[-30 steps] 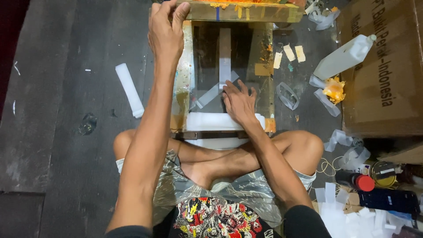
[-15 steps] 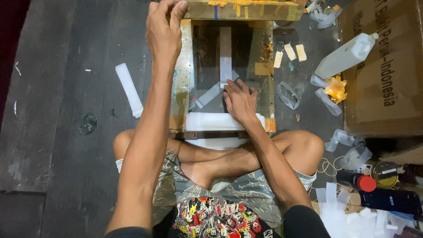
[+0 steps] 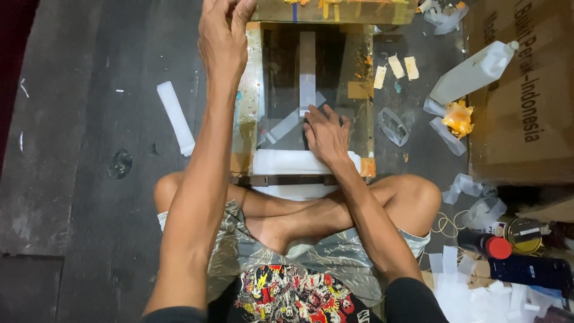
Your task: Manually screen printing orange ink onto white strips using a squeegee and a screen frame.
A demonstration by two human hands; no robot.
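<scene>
I sit cross-legged on a dark floor behind a wooden screen frame (image 3: 250, 96) with a dark mesh panel. My left hand (image 3: 222, 37) reaches to the frame's far left corner, fingers curled on its top edge. My right hand (image 3: 326, 133) rests palm down with spread fingers on the mesh, close to the near edge. Beside it run white tape strips (image 3: 307, 69), one upright and one diagonal. A white sheet (image 3: 281, 162) lies across the frame's near end, just under my right wrist.
A white strip (image 3: 176, 117) lies on the floor at left. At right stand a cardboard box (image 3: 526, 96), a white squeeze bottle (image 3: 472, 73), crumpled tape scraps (image 3: 454, 119), a red-capped bottle (image 3: 487, 245), a tin (image 3: 526, 234) and paper pieces (image 3: 472, 287).
My left hand has crept slightly farther up the frame's far corner. My right hand stays pressed on the mesh in nearly the same spot.
</scene>
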